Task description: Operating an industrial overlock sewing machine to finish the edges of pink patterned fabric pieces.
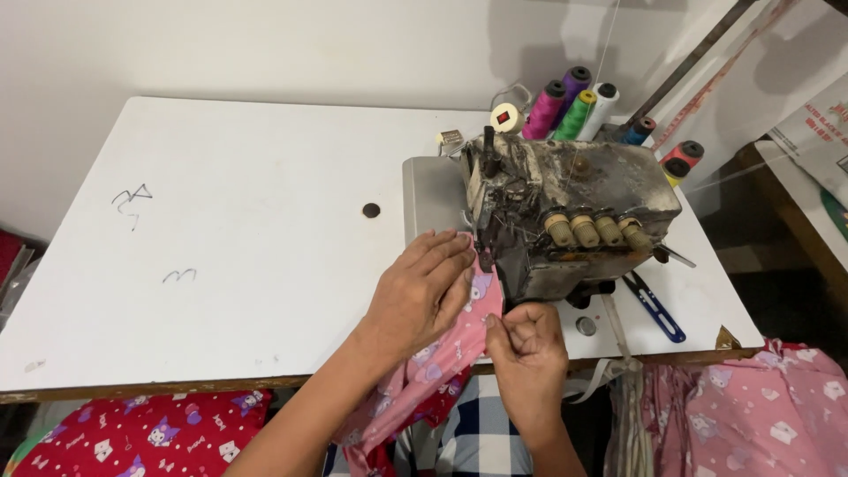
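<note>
So the left hand [422, 287] was lying flat, fingers stretched out and together, pressing a strip of pink printed fabric [442, 353] down on the white counter [230, 230] right at the front of a grimy old overlock machine [565, 208]. The right hand [527, 344] was curled up just beside it, thumb and fingers pinching the near edge of that same fabric, right below the machine's front cover. The fabric ran from the needle area back off the counter edge and hung down toward the person's lap, with little cartoon figures printed on it.

Behind the machine stood a bunch of thread cones [574, 106] in magenta, purple, green and white, plus a blue one and a red and yellow one further right. A blue-handled tool [655, 307] lay on the counter to the right of the machine; couldn't tell exactly what it was. More fabric sat below the counter: a red printed piece [141, 437] on the left and a pink printed piece [751, 406] on the right.
</note>
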